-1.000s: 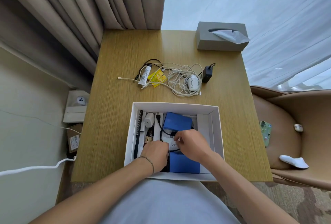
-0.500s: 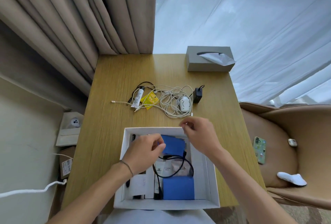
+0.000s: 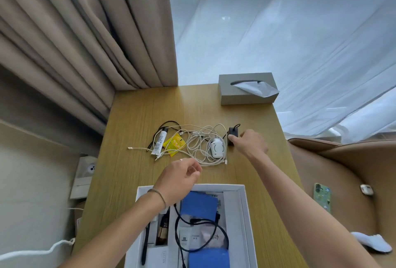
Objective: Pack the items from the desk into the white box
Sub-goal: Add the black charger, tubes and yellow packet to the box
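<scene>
The white box (image 3: 246, 220) sits at the desk's near edge, holding two blue pouches (image 3: 199, 206), a black cable (image 3: 201, 222), a comb and small packets. Beyond it on the wooden desk (image 3: 132, 182) lie a tangle of white cables (image 3: 199, 143), a white charger (image 3: 216, 148), a white tube (image 3: 159, 142), a yellow sachet (image 3: 174, 143) and a black adapter (image 3: 232, 133). My right hand (image 3: 250, 142) reaches the black adapter, fingertips touching it. My left hand (image 3: 182, 174) hovers over the desk just short of the white cables, fingers loosely curled, holding nothing.
A grey tissue box (image 3: 246, 91) stands at the desk's far right corner. Curtains hang behind the desk. A tan armchair (image 3: 342, 171) on the right carries a phone (image 3: 322, 196) and earbuds case. A white cord (image 3: 32, 250) runs along the floor at left.
Both hands left the white box and moved forward over the desk. My right hand went to the black adapter, my left towards the white cables. The camera tilted upward.
</scene>
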Tool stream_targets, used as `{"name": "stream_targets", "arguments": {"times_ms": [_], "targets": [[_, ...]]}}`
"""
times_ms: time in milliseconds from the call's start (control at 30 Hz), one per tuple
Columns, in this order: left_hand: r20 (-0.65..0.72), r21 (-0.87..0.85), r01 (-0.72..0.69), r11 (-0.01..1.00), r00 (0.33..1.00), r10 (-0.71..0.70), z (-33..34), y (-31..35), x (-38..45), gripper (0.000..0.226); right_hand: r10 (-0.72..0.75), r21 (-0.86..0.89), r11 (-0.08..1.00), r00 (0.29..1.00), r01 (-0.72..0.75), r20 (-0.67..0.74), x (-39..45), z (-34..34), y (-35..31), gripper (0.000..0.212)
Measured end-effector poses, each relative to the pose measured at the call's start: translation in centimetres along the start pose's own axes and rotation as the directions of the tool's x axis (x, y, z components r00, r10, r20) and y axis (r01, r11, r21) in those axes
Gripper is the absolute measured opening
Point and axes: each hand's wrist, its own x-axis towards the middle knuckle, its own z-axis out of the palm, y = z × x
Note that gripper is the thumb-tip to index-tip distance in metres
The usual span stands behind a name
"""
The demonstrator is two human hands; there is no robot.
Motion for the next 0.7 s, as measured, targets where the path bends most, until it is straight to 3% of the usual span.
{"name": "stream_targets", "arguments": {"times_ms": [367,533,700], "targets": [[-0.032,-0.024,0.04,0.999,0.999,-0.041,-0.4,0.9,1.1,0.012,-0.037,0.048,0.998,0.999,0.036,0.012,2.1,1.8,0.9,0.034],[-0.05,-0.097,0.054,0.994,0.997,-0.059,-0.2,1.7,1.4,0.013,-0.087,0.347,0.936,0.994,0.058,0.071,-0.2,-0.3,2.1,0.031],[-0.125,-0.207,0.015,0.978,0.991,-0.041,0.1,3.4,1.6,0.012,-0.281,0.688,0.72,0.945,0.093,0.166,-5.1,-3.8,2.7,0.031]]}}
